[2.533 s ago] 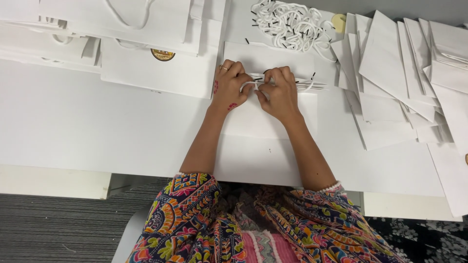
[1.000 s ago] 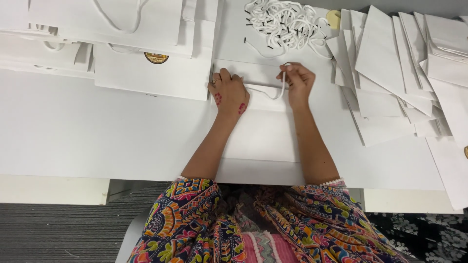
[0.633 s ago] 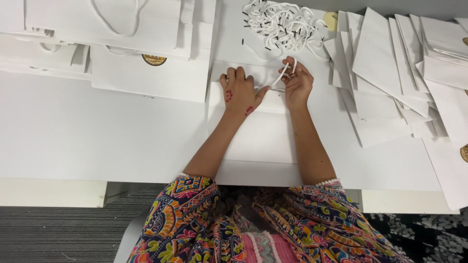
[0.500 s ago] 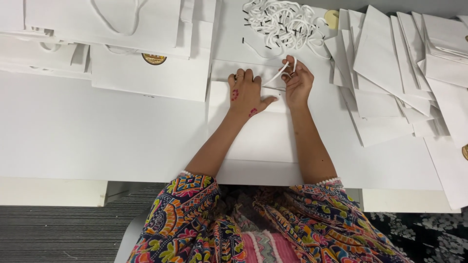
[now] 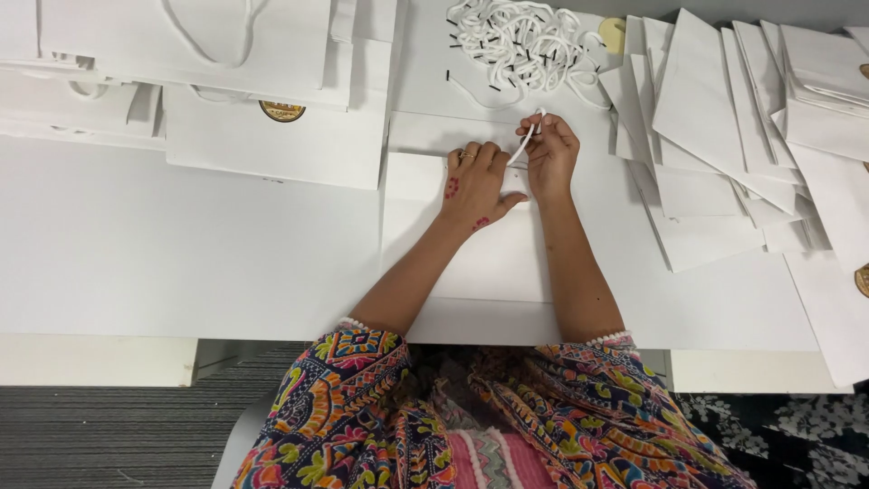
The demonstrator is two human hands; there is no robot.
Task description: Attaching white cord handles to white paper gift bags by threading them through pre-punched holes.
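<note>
White cord [image 5: 523, 145] is pinched in our right hand [image 5: 549, 158]; left hand [image 5: 473, 186], flat and open, should press the paper bag [image 5: 489, 263] firmly, probably near its hole.

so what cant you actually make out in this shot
- Head view: the spot where the white cord meets the flat white paper bag is covered by the left hand and right hand.
- The round gold sticker is half tucked under an upper bag; its print is too small.
- The stacks of flat bags run off the right and top edges, so no count.
</note>
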